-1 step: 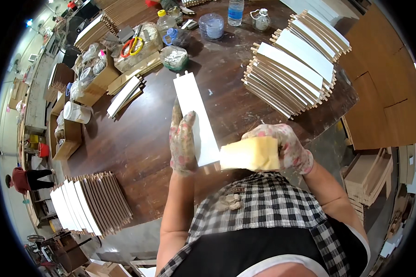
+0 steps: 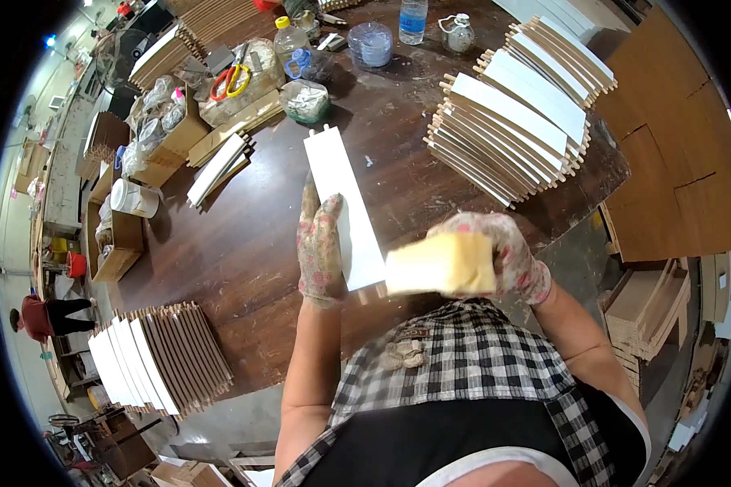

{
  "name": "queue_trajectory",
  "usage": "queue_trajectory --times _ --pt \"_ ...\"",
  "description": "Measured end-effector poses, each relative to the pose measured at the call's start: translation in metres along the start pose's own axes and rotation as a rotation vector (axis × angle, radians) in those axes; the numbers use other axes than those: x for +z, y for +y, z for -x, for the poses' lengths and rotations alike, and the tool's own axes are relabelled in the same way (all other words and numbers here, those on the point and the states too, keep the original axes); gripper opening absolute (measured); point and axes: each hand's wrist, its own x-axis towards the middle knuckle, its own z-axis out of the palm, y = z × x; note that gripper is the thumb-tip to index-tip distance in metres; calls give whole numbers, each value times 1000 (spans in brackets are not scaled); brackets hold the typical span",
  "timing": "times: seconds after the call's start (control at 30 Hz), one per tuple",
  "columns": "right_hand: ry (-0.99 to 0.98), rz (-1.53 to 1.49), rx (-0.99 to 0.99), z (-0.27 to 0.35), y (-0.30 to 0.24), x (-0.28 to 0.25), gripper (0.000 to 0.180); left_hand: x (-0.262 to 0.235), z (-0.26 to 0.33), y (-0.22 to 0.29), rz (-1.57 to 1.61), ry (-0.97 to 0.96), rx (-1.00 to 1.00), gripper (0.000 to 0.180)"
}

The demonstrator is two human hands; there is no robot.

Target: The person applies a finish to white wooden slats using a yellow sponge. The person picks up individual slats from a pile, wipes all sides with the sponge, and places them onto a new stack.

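Yellow sponge (image 2: 439, 264) in your right hand (image 2: 512, 256), fingers clenched round it
Your left hand (image 2: 320, 256) has its thumb on the white board (image 2: 357, 223) over the tabletop (image 2: 244, 243); honestly can't tell if those fingers grip.

On the brown table (image 2: 252, 243), our gloved L hand (image 2: 321, 252) lies along a white board (image 2: 345, 207), thumb on top; our gloved R hand (image 2: 512, 256) grips a yellow sponge (image 2: 440, 264) nr its lower R corner. Stacked pegged boards (image 2: 503, 134) sit upper R.
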Motion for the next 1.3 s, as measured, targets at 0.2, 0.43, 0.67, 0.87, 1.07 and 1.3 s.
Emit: queue_trajectory --times 0.2,0.43,0.67,0.87,1.07,1.3 --pt "-4 114 -228 -16 2 9 54 0 -6 -6 0 -2 31 60" --pt "61 -48 -72 -4 8 5 58 0 -5 -14 13 16 73 56" --pt "181 720 -370 -42 11 -16 73 12 8 9 -147 -47 11 53" --pt "110 379 -130 -54 -8 -22 80 2 19 12 -105 -92 -52 51" --pt "212 877 -392 -53 5 -28 78 9 27 26 48 -142 -131 50" --pt "216 598 -245 -59 -15 -35 67 3 34 25 -54 -175 -134 55"
